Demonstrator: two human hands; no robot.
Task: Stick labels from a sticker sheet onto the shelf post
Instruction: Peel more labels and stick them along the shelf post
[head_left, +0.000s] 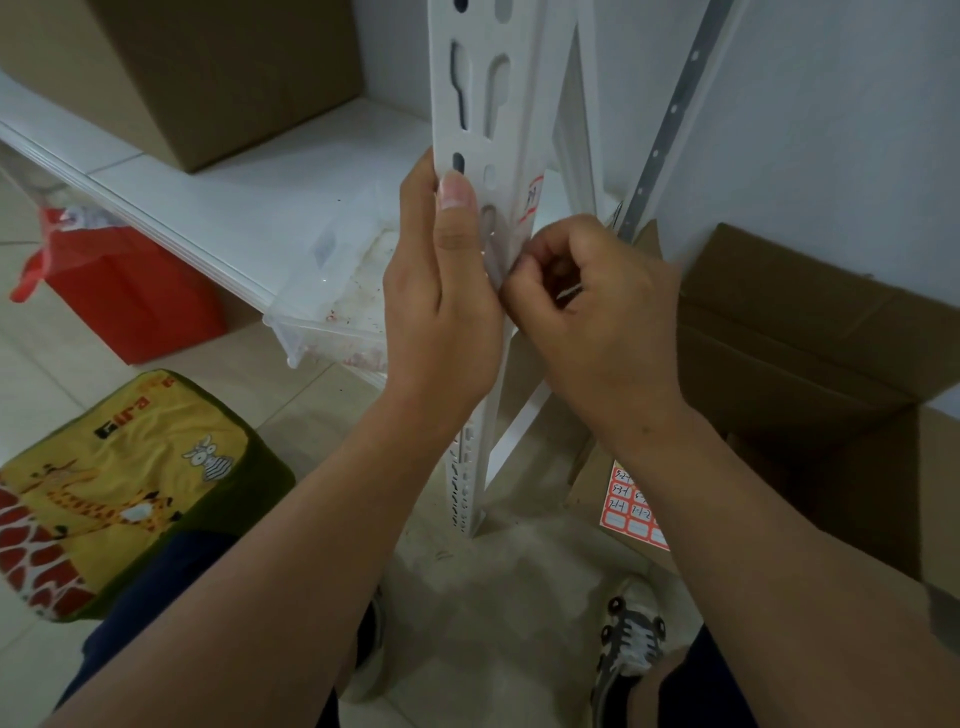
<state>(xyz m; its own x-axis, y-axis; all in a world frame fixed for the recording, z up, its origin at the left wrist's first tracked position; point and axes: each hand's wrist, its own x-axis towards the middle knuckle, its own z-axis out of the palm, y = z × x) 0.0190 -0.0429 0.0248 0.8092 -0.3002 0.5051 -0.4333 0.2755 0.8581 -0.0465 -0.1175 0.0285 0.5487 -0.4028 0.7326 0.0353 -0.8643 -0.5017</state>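
shelf post: white slotted upright, runs from top of frame down to the floor between the person's feet.
left hand: wraps the post's left edge at mid-height, thumb flat on the front face beside a slot, fingers hidden behind the post. Grip clamped on the post.
right hand: at the post's right edge, just below the stuck label, touching the left hand's palm side. Fingers curled, fingertips pressed to the post edge. Something small and pale sits in the pinch; cannot tell if it is a label.
label: red-bordered, handwritten, already on the post's right face, just above the right hand's grip, right of the left thumb.
sticker sheet: red-framed labels, some handwritten, lying low on the right on a cardboard box flap, partly hidden by the right forearm. Well below both hands, not held.
cardboard box: open, right of the post, against the wall.
shelf board: white, left of the post, carries a brown carton.
plastic bin: clear, under the shelf edge, beside the left hand.
red bag: on the floor, far left.
cushion: yellow giraffe print, lower left.
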